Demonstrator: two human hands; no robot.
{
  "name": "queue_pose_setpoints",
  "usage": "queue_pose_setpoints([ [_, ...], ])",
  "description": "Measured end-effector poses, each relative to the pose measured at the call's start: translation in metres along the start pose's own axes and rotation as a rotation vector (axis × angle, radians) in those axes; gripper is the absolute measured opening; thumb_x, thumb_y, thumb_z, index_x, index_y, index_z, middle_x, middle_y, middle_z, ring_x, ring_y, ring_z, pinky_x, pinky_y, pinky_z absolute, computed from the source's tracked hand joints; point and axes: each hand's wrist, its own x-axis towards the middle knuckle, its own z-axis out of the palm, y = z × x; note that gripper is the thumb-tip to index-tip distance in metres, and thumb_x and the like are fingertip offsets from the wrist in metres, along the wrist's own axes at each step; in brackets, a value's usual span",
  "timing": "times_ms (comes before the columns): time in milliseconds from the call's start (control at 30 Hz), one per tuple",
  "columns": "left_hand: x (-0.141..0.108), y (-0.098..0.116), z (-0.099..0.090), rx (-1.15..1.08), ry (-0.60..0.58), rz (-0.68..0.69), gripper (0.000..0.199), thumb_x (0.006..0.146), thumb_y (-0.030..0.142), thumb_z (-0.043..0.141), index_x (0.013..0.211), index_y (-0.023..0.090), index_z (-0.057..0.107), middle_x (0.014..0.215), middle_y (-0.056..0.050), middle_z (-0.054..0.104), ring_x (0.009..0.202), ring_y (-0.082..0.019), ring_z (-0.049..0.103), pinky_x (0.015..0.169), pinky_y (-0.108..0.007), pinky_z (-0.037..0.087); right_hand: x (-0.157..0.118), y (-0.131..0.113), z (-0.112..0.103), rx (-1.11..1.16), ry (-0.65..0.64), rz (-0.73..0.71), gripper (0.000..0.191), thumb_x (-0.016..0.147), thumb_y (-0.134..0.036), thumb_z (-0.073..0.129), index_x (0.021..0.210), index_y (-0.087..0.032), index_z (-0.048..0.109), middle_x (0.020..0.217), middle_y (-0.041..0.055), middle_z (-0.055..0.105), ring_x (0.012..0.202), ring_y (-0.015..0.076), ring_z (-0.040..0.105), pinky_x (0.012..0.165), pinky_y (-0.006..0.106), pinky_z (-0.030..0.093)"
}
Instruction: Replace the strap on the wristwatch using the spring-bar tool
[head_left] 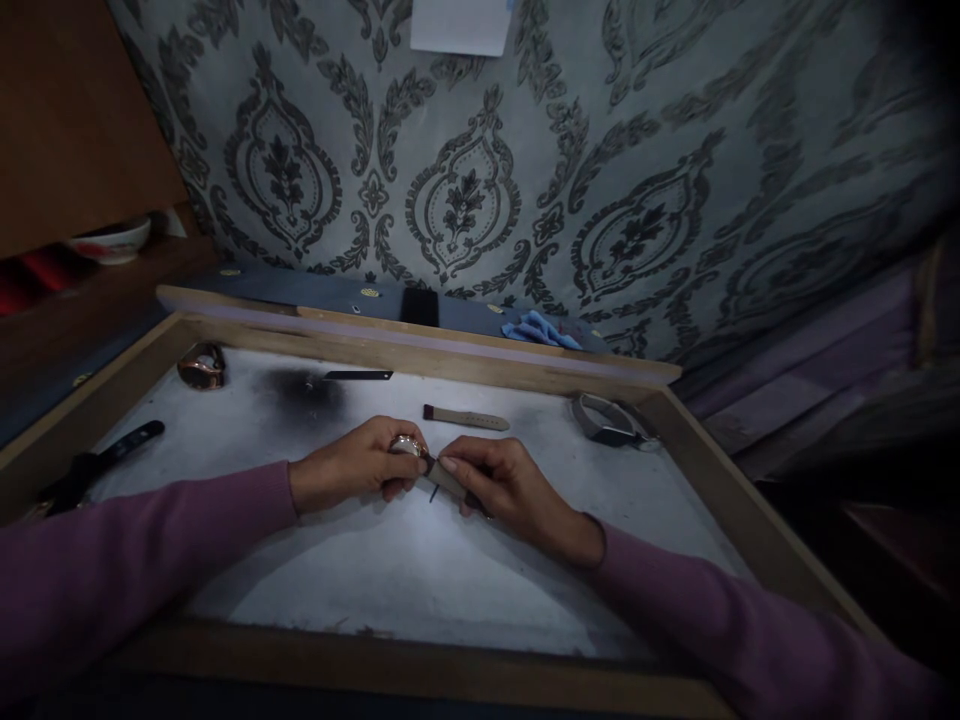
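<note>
Near the middle of the white-bottomed tray, my left hand [367, 462] grips a round, shiny watch case [406, 446] between thumb and fingers. My right hand [506, 485] pinches a brownish-grey strap piece [448, 480], whose upper end meets the edge of the case. Whether the two are joined there cannot be made out. Under the strap shows a thin dark pin-like thing [433, 494]. Behind my hands lies a separate strap piece [466, 417] with small holes and a dark red end. A dark flat blade [358, 376] rests further back to the left.
Wooden walls frame the tray [480, 365]. Inside are a rose-gold watch [201, 368] at back left, a black watch [97, 466] at left and a grey watch [611, 421] at right. A blue cloth [540, 329] lies behind the rim. A bowl [112, 242] sits on the left shelf.
</note>
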Motion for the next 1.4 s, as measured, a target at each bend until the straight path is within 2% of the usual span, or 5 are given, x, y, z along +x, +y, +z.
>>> queue_pose_setpoints([
  [267, -0.001, 0.0023, 0.0006, 0.025, -0.002, -0.018, 0.012, 0.074, 0.026, 0.058, 0.071, 0.017, 0.051, 0.049, 0.008, 0.047, 0.043, -0.006, 0.04, 0.043, -0.02, 0.027, -0.0008, 0.0022, -0.0006, -0.015, -0.009, -0.003, 0.031, 0.09, -0.041, 0.053, 0.077, -0.015, 0.063, 0.059, -0.0027, 0.052, 0.042, 0.0052, 0.045, 0.041, 0.018, 0.041],
  [800, -0.0006, 0.0005, 0.0003, 0.041, 0.001, -0.023, 0.015, 0.07, 0.029, 0.059, 0.072, 0.016, 0.052, 0.047, 0.007, 0.048, 0.043, -0.007, 0.041, 0.042, -0.02, 0.029, -0.0013, 0.0016, -0.0014, -0.075, -0.024, -0.013, 0.031, 0.091, -0.037, 0.051, 0.077, -0.013, 0.062, 0.056, -0.0034, 0.049, 0.044, 0.0059, 0.048, 0.042, 0.017, 0.039],
  [1400, 0.0023, -0.0031, -0.0014, 0.034, -0.031, -0.006, 0.01, 0.069, 0.025, 0.057, 0.072, 0.016, 0.052, 0.049, 0.006, 0.05, 0.042, -0.007, 0.041, 0.041, -0.02, 0.029, -0.0011, 0.0025, 0.0, -0.059, -0.035, -0.016, 0.027, 0.091, -0.033, 0.05, 0.076, -0.013, 0.062, 0.056, -0.0041, 0.047, 0.044, 0.0053, 0.046, 0.042, 0.017, 0.04],
])
